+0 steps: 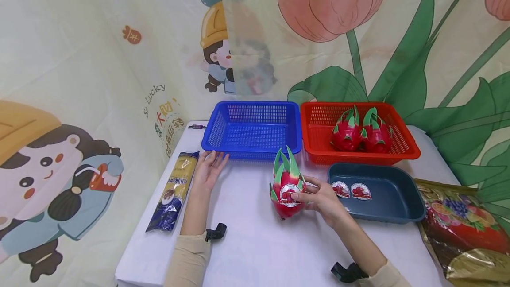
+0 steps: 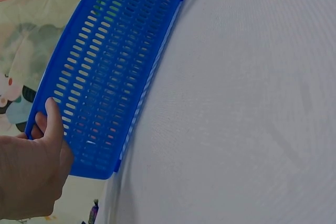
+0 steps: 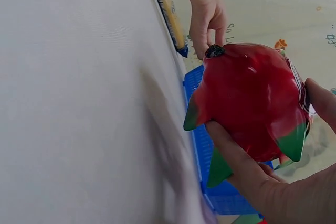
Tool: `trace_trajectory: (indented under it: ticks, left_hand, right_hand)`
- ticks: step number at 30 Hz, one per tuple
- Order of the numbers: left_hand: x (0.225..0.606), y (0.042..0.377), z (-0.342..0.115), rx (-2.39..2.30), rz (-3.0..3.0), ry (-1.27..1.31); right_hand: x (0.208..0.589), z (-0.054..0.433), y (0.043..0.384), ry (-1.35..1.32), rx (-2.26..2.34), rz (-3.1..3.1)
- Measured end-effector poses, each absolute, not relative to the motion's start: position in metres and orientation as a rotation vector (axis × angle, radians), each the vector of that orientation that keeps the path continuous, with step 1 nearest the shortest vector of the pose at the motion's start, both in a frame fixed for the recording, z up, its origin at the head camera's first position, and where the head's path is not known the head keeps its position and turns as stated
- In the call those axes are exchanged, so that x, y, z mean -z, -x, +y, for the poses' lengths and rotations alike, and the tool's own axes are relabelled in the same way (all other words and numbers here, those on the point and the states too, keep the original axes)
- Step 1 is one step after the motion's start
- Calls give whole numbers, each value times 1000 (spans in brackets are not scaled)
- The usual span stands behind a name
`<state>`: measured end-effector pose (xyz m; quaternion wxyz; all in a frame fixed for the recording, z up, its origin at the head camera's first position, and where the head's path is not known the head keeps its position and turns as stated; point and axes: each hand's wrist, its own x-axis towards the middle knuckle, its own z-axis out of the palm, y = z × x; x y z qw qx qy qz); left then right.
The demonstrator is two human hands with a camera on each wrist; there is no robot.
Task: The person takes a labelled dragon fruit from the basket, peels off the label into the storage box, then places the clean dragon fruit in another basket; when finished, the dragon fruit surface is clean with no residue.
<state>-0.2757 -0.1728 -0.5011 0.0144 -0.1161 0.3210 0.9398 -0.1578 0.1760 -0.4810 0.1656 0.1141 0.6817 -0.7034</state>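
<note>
A red dragon fruit (image 1: 283, 209) with green-tipped scales is held above the white table by my right hand (image 1: 324, 200). The thumb lies over a round white-and-red sticker (image 1: 291, 189) on its side, and the fingers go round the far side. In the right wrist view, the fruit (image 3: 247, 98) sits between thumb and fingers, its dark end toward the left hand. My left hand (image 1: 208, 169) touches the front left corner of a blue perforated basket (image 1: 255, 149), fingers relaxed and spread; the left wrist view shows them at the basket's rim.
A red basket (image 1: 318, 156) holds two dragon fruits (image 1: 360, 138). Before it stands a dark blue tray (image 1: 386, 207) with two round stickers (image 1: 352, 190). A patterned gold bag (image 1: 466, 229) lies right, a yellow-and-blue packet (image 1: 173, 191) left. A small wrapped candy (image 1: 197, 126) lies behind.
</note>
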Motion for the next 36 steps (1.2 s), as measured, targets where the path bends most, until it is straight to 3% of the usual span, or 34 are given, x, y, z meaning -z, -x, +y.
trace_trajectory:
  ticks: [24, 36]
  left_hand:
    - [498, 274, -170, -2913, 1029, 343]
    - [496, 273, -171, -2913, 1021, 359]
  right_hand:
    - [492, 171, 152, -261, 1952, 1901]
    - [495, 168, 169, -317, 1879, 2006]
